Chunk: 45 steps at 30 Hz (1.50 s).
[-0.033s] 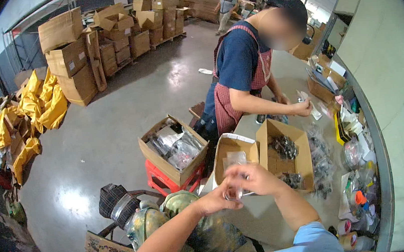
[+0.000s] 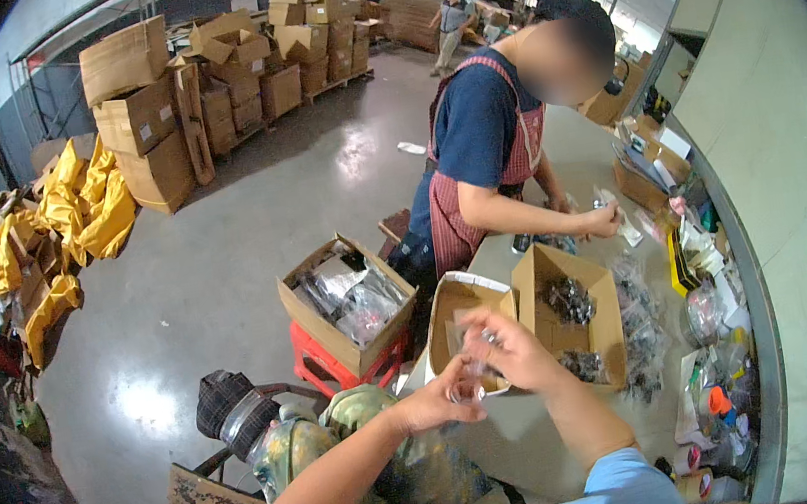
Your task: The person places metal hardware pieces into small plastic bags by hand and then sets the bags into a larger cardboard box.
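While a co-worker in a striped apron [image 2: 489, 166] sorts parts farther along the table [image 2: 522, 439], the left hand [image 2: 437, 401] pinches a small clear bag [image 2: 470, 385], fingers closed on its lower edge. Just right, the right hand [image 2: 511, 345] curls over its top, fingertips together. Both forearms angle inward. Holding the bag steady above the open cardboard box [image 2: 573, 317] likely helps.

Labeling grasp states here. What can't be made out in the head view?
- What the left hand and right hand pinch: clear, tiny, hidden by the fingers.
- Dark parts in the open carton: too small to identify.
- Co-worker's hands: item too small.
- Clutter by the table's right edge: bent by fisheye.
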Motion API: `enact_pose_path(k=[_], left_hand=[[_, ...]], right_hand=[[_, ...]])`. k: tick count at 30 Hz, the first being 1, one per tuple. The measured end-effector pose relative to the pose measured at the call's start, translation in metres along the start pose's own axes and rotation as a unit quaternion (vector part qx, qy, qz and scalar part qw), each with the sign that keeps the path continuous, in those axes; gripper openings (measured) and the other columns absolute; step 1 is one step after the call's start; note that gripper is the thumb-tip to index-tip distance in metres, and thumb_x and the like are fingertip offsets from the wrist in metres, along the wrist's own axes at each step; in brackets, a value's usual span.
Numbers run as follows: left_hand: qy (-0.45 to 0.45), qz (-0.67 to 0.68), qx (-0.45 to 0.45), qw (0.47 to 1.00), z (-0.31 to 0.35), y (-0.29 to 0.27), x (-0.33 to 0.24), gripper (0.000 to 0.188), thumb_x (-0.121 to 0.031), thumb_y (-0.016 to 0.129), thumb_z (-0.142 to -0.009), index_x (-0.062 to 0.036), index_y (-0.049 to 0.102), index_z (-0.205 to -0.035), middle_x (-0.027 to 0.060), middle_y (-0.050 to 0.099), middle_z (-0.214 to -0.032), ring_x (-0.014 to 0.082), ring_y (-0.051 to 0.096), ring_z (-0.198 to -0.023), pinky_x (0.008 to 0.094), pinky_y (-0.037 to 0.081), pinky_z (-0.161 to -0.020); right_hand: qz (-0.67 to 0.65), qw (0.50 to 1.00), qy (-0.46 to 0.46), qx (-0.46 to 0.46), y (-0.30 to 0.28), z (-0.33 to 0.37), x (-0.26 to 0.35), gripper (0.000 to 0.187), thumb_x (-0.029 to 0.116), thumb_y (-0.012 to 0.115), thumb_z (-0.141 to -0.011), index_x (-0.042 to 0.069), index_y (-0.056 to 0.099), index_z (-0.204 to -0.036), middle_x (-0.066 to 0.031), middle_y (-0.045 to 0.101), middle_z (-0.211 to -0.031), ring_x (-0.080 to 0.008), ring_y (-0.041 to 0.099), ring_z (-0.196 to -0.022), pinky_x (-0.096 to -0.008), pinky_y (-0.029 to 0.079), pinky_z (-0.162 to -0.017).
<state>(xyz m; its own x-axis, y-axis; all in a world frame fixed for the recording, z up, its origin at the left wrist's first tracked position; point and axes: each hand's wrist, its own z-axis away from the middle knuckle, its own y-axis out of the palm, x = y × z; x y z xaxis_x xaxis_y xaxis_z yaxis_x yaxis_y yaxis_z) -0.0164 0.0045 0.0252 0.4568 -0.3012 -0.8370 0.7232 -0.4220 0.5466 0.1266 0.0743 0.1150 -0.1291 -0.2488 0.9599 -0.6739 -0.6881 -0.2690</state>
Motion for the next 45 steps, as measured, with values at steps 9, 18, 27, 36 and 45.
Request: enact_pose_path(k=[9, 18, 27, 36, 45], left_hand=[[0.062, 0.078, 0.004, 0.995, 0.005, 0.002, -0.014, 0.077, 0.004, 0.069, -0.072, -0.0141, 0.027, -0.135, -0.0001, 0.043, -0.110, 0.0114, 0.047, -0.100, 0.0272, 0.042, -0.085], [0.023, 0.139, 0.031, 0.990, 0.010, 0.000, -0.008, 0.078, 0.003, 0.068, -0.075, -0.0175, 0.026, -0.137, -0.0003, 0.049, -0.108, 0.0127, 0.051, -0.098, 0.0303, 0.046, -0.082], [0.070, 0.089, 0.062, 0.992, 0.014, 0.002, -0.023, 0.102, -0.002, 0.067, -0.078, -0.0203, -0.008, -0.144, 0.0103, 0.031, -0.135, 0.0186, 0.039, -0.121, 0.0339, 0.034, -0.098], [0.078, 0.057, 0.055, 0.994, 0.016, 0.007, -0.023, 0.112, -0.001, 0.065, -0.077, -0.0267, -0.023, -0.141, 0.0104, 0.019, -0.144, 0.0222, 0.031, -0.127, 0.0363, 0.028, -0.102], [0.140, -0.114, -0.012, 0.984, 0.012, -0.008, -0.035, 0.042, -0.005, 0.059, -0.087, -0.0009, 0.040, -0.124, 0.0068, 0.052, -0.114, 0.0122, 0.051, -0.099, 0.0265, 0.042, -0.085]], right_hand=[[-0.186, 0.979, 0.084, 0.027, 0.021, 0.004, 0.008, 0.025, -0.004, 0.047, -0.084, 0.004, 0.046, -0.108, -0.0027, 0.049, -0.092, -0.0115, 0.053, -0.088, -0.0267, 0.047, -0.076], [0.032, 0.990, -0.125, 0.060, 0.013, 0.007, -0.015, 0.012, -0.001, 0.060, -0.080, 0.005, 0.057, -0.090, -0.0091, 0.059, -0.096, -0.0202, 0.056, -0.091, -0.0325, 0.045, -0.080], [0.299, 0.921, -0.178, 0.172, 0.006, 0.022, 0.011, 0.037, 0.016, 0.070, -0.069, 0.005, 0.062, -0.104, -0.0116, 0.057, -0.096, -0.0295, 0.049, -0.105, -0.0409, 0.038, -0.092], [0.260, 0.942, -0.196, 0.085, 0.015, 0.025, 0.014, 0.018, 0.009, 0.067, -0.071, 0.006, 0.067, -0.089, -0.0110, 0.047, -0.104, -0.0291, 0.048, -0.102, -0.0380, 0.041, -0.089], [0.222, 0.948, -0.182, -0.135, 0.012, 0.035, -0.008, 0.011, 0.013, 0.066, -0.078, 0.001, 0.067, -0.080, -0.0096, 0.065, -0.083, -0.0246, 0.064, -0.073, -0.0322, 0.050, -0.064]])
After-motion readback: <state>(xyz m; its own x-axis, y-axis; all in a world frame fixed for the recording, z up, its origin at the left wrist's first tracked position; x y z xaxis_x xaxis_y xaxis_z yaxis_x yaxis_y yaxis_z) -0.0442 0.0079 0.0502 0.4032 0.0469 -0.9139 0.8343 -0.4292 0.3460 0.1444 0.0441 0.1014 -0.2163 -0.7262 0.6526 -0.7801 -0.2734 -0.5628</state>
